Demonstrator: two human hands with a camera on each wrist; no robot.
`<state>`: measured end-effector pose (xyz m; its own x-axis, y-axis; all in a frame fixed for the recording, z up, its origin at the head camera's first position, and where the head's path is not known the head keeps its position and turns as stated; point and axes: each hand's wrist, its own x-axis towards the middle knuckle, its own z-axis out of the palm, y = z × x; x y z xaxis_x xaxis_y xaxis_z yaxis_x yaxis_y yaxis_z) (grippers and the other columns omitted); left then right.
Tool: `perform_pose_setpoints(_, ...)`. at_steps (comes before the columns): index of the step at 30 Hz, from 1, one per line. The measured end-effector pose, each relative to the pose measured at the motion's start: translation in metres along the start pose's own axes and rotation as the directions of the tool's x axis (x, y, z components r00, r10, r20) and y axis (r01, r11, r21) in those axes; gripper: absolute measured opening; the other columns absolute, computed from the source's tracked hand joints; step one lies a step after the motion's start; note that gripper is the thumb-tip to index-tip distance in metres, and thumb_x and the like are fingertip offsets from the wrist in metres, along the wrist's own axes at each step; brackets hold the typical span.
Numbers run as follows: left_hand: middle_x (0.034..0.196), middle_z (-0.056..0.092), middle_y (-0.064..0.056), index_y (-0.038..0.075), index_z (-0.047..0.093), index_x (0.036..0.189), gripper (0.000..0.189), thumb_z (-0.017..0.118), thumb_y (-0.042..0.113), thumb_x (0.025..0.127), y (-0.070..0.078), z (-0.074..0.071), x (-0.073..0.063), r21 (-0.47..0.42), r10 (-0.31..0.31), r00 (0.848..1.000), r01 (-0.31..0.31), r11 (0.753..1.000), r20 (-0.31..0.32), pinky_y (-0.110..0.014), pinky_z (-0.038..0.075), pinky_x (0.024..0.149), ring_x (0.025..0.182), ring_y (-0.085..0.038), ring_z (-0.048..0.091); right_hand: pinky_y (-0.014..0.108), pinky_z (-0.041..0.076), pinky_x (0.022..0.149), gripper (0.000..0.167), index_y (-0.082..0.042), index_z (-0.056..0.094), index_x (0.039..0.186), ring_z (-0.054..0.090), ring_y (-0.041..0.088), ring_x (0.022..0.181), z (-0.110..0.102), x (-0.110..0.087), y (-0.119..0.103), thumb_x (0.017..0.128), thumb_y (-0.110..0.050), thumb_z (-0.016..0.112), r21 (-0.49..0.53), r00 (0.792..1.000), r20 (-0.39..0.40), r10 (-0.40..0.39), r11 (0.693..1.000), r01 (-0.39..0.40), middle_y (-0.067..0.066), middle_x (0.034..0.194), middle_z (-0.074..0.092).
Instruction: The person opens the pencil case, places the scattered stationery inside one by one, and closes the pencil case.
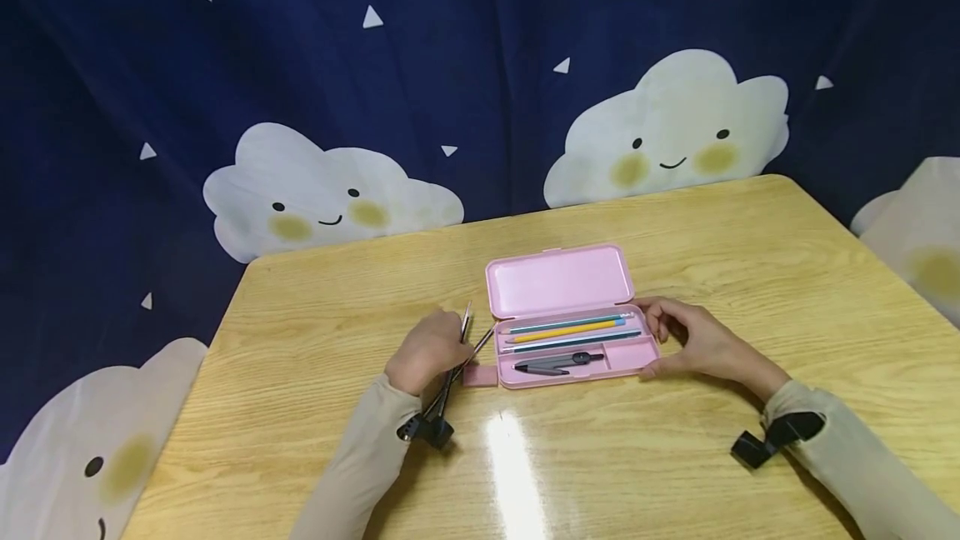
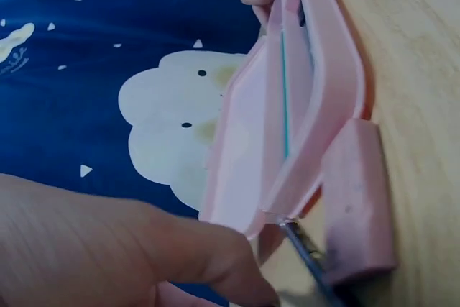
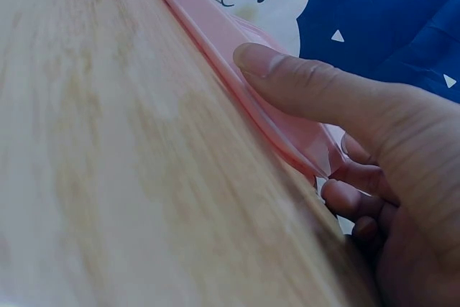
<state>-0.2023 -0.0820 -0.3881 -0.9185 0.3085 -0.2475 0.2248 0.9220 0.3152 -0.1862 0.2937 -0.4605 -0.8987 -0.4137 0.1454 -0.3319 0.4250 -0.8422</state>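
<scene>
A pink pencil case [image 1: 577, 381] lies open on the table, lid leaning back. It holds several pencils [image 1: 570, 329] in the rear compartment and a grey compass [image 1: 558, 363] in front. My right hand [image 1: 693, 340] grips the case's right end, thumb at the front and fingers behind, as the right wrist view also shows. My left hand [image 1: 429, 350] is at the left of the case, fingers curled, pinching two crossed, slim dark pen-like sticks [image 1: 482, 342]. Its fingertips are hidden. A pink eraser [image 2: 357, 206] touches the case's left end, beside one stick.
The wooden table [image 1: 337, 298] reaches back to a dark blue curtain [image 1: 480, 65] with printed clouds. A black wrist camera [image 1: 435, 430] sits by my left wrist, another camera [image 1: 752, 448] by my right.
</scene>
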Motion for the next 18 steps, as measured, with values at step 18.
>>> perform_pose_setpoints(18,0.067,0.060,-0.004,0.007,0.059,0.071,0.019,0.066,0.009,0.088,0.032,-0.009,-0.009,0.179,0.336,0.918,-0.302,0.936,-0.210,-0.037,0.047,0.053,0.058,-0.016,0.054,0.011,0.036,0.090,0.058,-0.008,0.047,0.087,0.045,0.011,0.119,0.000,0.001,0.001,0.057,-0.023,0.094,0.003,1.000,-0.002,0.011,1.000,-0.011,0.012,0.134,0.052)
